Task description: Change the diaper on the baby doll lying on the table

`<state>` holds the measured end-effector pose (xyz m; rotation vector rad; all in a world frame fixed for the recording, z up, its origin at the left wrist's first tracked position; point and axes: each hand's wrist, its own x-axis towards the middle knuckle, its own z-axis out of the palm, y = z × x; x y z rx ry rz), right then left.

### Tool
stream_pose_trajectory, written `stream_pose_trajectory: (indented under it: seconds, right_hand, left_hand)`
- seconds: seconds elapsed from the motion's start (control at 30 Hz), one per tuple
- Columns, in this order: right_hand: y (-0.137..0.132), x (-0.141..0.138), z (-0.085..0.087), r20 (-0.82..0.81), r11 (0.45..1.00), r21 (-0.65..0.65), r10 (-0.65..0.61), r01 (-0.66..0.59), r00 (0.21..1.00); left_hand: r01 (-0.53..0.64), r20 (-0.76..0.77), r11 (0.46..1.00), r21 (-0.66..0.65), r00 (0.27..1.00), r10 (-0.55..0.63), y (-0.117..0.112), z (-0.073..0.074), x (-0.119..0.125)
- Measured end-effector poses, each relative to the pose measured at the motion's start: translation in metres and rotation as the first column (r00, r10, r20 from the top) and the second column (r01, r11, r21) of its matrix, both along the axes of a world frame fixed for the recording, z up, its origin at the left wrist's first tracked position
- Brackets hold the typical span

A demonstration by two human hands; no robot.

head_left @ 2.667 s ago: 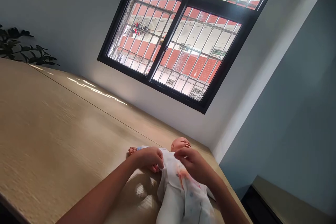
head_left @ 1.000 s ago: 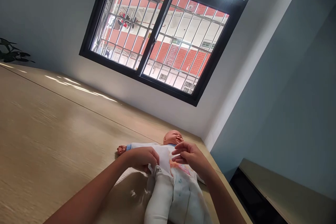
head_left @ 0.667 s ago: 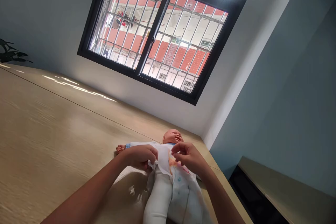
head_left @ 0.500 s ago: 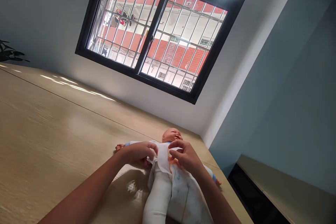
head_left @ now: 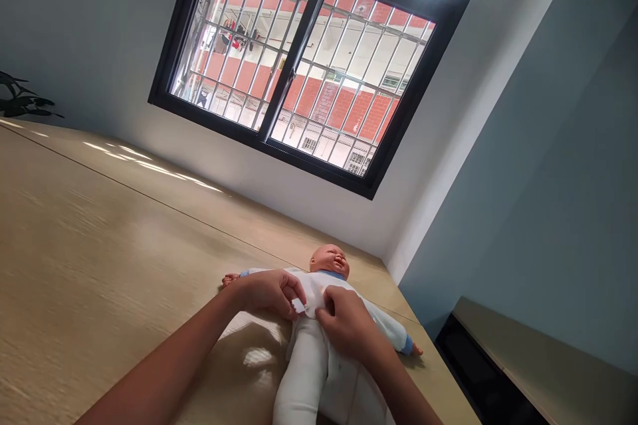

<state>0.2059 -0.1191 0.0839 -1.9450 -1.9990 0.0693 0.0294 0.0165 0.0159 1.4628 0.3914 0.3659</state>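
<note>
From the head view we recorded a baby doll [head_left: 329, 262] lying on its back on the wooden surface [head_left: 100, 239], its head toward the far edge, dressed in a white bodysuit [head_left: 312, 285] with blue cuffs [head_left: 407, 345]. The left grip [head_left: 272, 293] was closed on the bodysuit's edge at the doll's middle, a small white tab [head_left: 298, 305] showing just past it. The right grip [head_left: 346, 322] pressed on the same cloth beside it; we could not tell whether it was closed. A barred window [head_left: 299, 60] stood beyond the surface.
</note>
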Motion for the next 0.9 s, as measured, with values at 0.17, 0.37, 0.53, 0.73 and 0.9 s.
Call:
stream_pose_trajectory:
  seconds: [0.17,0.37,0.53,0.73,0.9]
  right_hand:
    - [0.015,0.013,-0.004,-0.184,0.999,0.017,0.030,-0.028,0.982]
    - [0.019,0.011,-0.003,-0.367,0.989,0.105,0.140,-0.108,0.920]
    - [0.019,0.007,-0.003,-0.437,0.977,0.146,0.205,-0.156,0.876]
    - [0.019,0.008,0.006,-0.479,0.974,0.155,0.220,-0.165,0.850]
    - [0.028,0.003,0.001,-0.416,0.980,0.114,0.198,-0.165,0.888]
  left_hand:
    - [-0.041,-0.102,0.979,0.199,0.993,0.062,0.014,-0.011,-0.006]
    - [-0.041,-0.184,0.892,0.450,0.973,0.138,0.011,-0.006,-0.005]
    - [-0.038,-0.111,0.844,0.536,0.987,0.115,0.001,0.000,0.005]
    - [-0.054,-0.049,0.844,0.534,0.994,0.095,0.008,-0.012,0.011]
    - [0.009,-0.045,0.853,0.521,0.999,0.018,0.005,-0.017,0.015]
